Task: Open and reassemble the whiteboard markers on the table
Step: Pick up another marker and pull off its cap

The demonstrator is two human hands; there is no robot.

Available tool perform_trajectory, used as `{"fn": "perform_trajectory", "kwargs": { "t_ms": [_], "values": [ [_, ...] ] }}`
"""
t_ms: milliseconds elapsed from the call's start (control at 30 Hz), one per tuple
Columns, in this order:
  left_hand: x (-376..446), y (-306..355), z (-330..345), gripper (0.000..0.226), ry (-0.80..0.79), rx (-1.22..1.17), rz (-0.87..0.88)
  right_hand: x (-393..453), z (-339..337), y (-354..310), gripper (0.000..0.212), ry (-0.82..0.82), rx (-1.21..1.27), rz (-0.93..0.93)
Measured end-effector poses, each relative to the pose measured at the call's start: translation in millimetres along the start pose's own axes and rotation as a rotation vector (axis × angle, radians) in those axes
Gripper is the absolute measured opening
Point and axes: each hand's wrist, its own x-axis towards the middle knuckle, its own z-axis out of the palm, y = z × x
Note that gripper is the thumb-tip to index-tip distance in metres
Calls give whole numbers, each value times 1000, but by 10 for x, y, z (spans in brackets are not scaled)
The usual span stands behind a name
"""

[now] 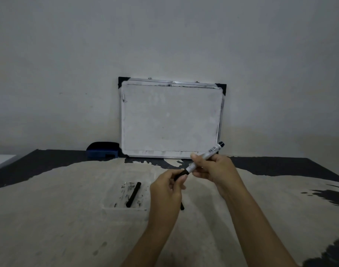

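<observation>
My right hand (213,168) holds a white whiteboard marker barrel (213,151) tilted up to the right, its black end cap near the whiteboard's lower right corner. My left hand (168,187) pinches the black part (181,173) at the barrel's lower end; a black tip pokes out below that hand near the table. A black rod-shaped marker piece (133,194) lies slanted in a clear shallow plastic tray (110,203) smeared with ink, left of my hands.
A small whiteboard (170,120) with black corners leans on the wall at the table's back. A blue and black eraser (103,150) sits to its left. The table (49,218) is pale, worn, with dark patches at its edges.
</observation>
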Motion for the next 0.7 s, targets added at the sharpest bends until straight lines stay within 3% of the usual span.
{"fn": "perform_trajectory", "kwargs": {
  "t_ms": [167, 400, 533, 700],
  "values": [
    [49, -7, -32, 14, -5, 34, -3, 8, 14, 18, 15, 8, 28, -9],
    [33, -25, 15, 17, -108, 12, -63, 30, -34, 25, 26, -56, -139, -48],
    [56, 25, 30, 24, -157, -123, -167, 12, -61, -18, 35, -279, -355, 18],
    [161, 89, -104, 31, -178, -503, -345, -72, -59, -30, 34, -682, -350, 150]
  ]
}}
